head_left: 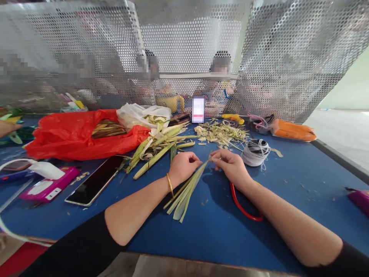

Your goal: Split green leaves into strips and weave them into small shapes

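A small bundle of narrow green leaf strips, which look like corn husk, slants over the blue table, with its loose ends fanned toward me. My left hand, a gold bangle at its wrist, is closed in a pinch beside the narrow upper end of the strips. Facing it, my right hand pinches at the tip of the same bundle; its fingertips partly hide that end. A spool of white string stands just right of my right hand. Under my right forearm lies a curved red handle, the rest of it hidden.
Behind my hands are pale husk scraps and long husk pieces. A red plastic bag, a dark phone and a magenta device lie left. An upright phone stands before a perforated metal screen; people sit beyond.
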`<state>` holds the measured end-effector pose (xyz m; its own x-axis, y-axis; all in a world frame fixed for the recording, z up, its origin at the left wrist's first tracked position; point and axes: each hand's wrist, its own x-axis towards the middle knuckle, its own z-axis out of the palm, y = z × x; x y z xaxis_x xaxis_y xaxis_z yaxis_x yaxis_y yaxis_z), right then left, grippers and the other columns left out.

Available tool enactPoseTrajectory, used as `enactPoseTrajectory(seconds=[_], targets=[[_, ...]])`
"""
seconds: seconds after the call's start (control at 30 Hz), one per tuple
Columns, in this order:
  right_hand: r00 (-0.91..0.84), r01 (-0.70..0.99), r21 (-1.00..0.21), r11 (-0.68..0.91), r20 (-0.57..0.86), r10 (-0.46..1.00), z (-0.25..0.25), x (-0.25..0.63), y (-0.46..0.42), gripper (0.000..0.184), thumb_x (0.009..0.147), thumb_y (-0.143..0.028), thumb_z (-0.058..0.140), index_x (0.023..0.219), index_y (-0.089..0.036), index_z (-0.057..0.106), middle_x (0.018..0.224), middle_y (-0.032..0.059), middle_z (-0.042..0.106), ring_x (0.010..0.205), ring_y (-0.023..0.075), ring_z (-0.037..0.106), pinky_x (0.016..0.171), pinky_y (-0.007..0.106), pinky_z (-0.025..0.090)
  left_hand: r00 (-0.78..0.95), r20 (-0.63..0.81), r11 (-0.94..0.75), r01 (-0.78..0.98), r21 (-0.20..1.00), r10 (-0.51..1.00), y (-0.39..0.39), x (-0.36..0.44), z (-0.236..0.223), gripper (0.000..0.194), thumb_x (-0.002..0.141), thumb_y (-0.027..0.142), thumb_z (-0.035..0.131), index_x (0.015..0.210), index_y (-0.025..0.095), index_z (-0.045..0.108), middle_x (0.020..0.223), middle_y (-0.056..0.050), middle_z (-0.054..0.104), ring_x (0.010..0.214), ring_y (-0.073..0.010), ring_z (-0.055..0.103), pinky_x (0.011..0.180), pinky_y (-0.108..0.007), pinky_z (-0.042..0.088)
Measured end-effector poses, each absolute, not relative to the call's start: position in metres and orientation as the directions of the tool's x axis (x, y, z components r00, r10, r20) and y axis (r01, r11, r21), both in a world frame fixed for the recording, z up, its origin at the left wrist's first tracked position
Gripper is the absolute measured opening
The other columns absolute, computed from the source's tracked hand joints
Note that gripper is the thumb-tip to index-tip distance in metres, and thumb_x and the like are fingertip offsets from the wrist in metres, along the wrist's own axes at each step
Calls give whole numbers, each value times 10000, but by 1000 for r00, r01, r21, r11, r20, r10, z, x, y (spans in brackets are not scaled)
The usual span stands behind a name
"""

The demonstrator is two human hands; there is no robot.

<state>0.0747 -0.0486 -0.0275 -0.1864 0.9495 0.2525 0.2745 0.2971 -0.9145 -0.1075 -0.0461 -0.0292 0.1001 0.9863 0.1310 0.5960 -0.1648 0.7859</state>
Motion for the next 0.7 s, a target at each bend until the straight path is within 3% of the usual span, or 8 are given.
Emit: enactPoseTrajectory(seconds=[0.07, 0.13, 0.27, 0.4, 0.47, 0.53, 0.6, 0.7], targets=[[-163, 275, -910, 311, 274, 948, -27, 75, -48, 152, 762, -320, 598, 681, -191, 589, 756, 6, 593, 557, 114, 485, 541, 265, 386, 92, 112, -145, 634, 760, 989, -45, -108, -30, 109, 701, 249, 651, 624, 176, 674, 619, -7, 669, 602, -145, 580, 571, -248, 379], [-170, 265, -910, 318, 281, 945, -26, 75, -49, 153, 773, -316, 588, 680, -196, 572, 673, -15, 559, 524, 108, 455, 526, 263, 370, 89, 99, -133, 640, 756, 991, -44, -109, -30, 98, 693, 237, 648, 620, 177, 677, 626, -9, 672, 606, -146, 578, 573, -250, 377], [-308, 185, -930, 318, 252, 917, -22, 70, -55, 206, 799, -346, 568, 657, -197, 553, 676, 12, 611, 667, 152, 586, 571, 264, 419, 81, 96, -126, 609, 783, 992, -43, -110, -32, 98, 683, 229, 641, 599, 182, 661, 609, -4, 655, 598, -146, 560, 573, -255, 370], [-516, 52, -984, 171, 120, 848, -21, 68, -58, 242, 846, -408, 556, 766, -180, 567, 798, 43, 676, 648, 150, 653, 600, 282, 461, 71, 64, -91, 497, 863, 995, -43, -108, -34, 110, 683, 225, 640, 587, 179, 607, 579, 14, 604, 569, -126, 519, 551, -244, 365], [-514, 39, -988, 149, 108, 851, -22, 68, -57, 263, 844, -430, 569, 780, -175, 569, 716, 28, 663, 637, 152, 658, 609, 282, 463, 61, 1, -23, 361, 932, 998, -44, -106, -33, 138, 705, 246, 632, 603, 176, 569, 570, 24, 564, 536, -107, 485, 514, -231, 355], [-473, 25, -988, 154, 124, 872, -24, 69, -54, 268, 831, -432, 588, 757, -176, 564, 671, 13, 642, 629, 146, 649, 612, 276, 459, 102, -108, 96, 114, 989, 989, -45, -105, -30, 148, 719, 259, 626, 633, 172, 543, 570, 31, 529, 511, -89, 458, 466, -212, 324], [-445, 14, -988, 152, 130, 886, -25, 70, -53, 264, 818, -429, 601, 743, -180, 556, 683, 5, 634, 629, 139, 641, 619, 274, 460, 204, -189, 223, -156, 962, 960, -47, -103, -28, 151, 711, 253, 637, 660, 168, 523, 610, 24, 539, 495, -71, 446, 430, -195, 286], [-443, 23, -988, 150, 125, 888, -25, 69, -53, 271, 805, -441, 601, 730, -191, 529, 708, 1, 624, 650, 144, 642, 638, 284, 472, 325, -185, 291, -315, 903, 928, -49, -102, -27, 194, 716, 269, 643, 687, 173, 477, 732, -2, 601, 467, -51, 448, 401, -189, 271]])
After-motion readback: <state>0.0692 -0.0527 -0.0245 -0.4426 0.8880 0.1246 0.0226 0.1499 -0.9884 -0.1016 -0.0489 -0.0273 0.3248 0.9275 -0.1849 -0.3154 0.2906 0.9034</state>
